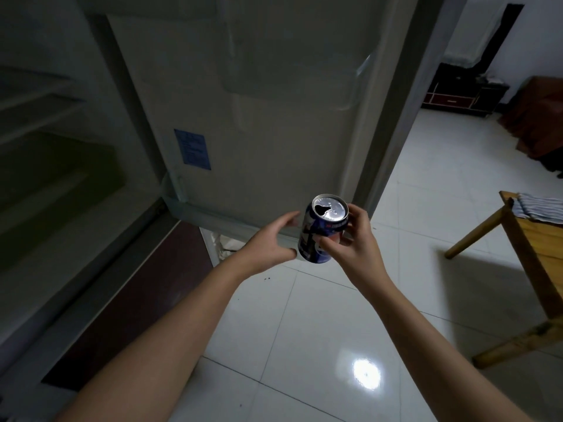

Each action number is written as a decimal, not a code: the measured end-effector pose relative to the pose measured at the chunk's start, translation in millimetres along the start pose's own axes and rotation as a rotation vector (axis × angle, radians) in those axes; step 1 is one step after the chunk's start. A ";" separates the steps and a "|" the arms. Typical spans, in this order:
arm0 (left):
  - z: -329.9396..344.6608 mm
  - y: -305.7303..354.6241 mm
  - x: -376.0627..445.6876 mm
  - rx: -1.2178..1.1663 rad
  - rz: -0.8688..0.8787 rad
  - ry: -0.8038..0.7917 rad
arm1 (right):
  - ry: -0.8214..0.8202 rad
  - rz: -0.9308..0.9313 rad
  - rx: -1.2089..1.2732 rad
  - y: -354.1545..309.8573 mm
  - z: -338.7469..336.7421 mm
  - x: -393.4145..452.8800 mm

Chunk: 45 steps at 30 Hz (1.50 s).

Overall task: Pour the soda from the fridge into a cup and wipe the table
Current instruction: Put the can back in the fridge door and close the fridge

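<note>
Fridge [91, 147] interior, dim and pale with shelves, fills the nine o'clock side, and its open pale grey door [259, 132] stands at twelve o'clock, bearing a blue rectangular sticker [192, 149] whose print is too small to read. Glossy white floor tiles [304, 330] spread across the lower half. A light wooden table [536, 245] sits at three o'clock with a striped grey cloth [539, 208] on its top. The dark blue aluminium soda can [320, 233] is held mid-air at centre, its long axis near upright, the top leaning slightly toward one o'clock, mouth opened and facing up; its label writing is illegible. The right hand [353, 251] wraps fingers and thumb around the can. The left hand [271, 242] is at the can's nine o'clock side, fingers curled and loosely spread; contact cannot be told.
</note>
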State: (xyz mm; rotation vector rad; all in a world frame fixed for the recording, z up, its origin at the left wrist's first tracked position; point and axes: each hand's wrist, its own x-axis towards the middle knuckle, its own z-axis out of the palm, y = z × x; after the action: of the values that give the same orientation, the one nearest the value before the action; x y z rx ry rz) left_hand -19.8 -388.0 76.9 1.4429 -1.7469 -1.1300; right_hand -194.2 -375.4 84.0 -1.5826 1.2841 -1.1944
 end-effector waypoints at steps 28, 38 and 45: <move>-3.3 -10.3 67.0 -0.121 0.018 0.239 | -0.024 -0.005 -0.077 0.5 23.2 47.5; 1.4 -16.2 81.3 -0.129 0.010 0.235 | 0.041 0.035 -0.122 15.9 7.7 43.1; 9.2 -33.3 86.3 -0.114 -0.045 0.224 | 0.220 0.074 -0.200 35.3 -11.2 36.7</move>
State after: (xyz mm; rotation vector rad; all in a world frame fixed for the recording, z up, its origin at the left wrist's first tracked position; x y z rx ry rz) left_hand -32.1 -471.2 37.3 1.4836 -1.4805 -1.0299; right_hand -212.3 -418.7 61.0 -1.5600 1.6336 -1.2526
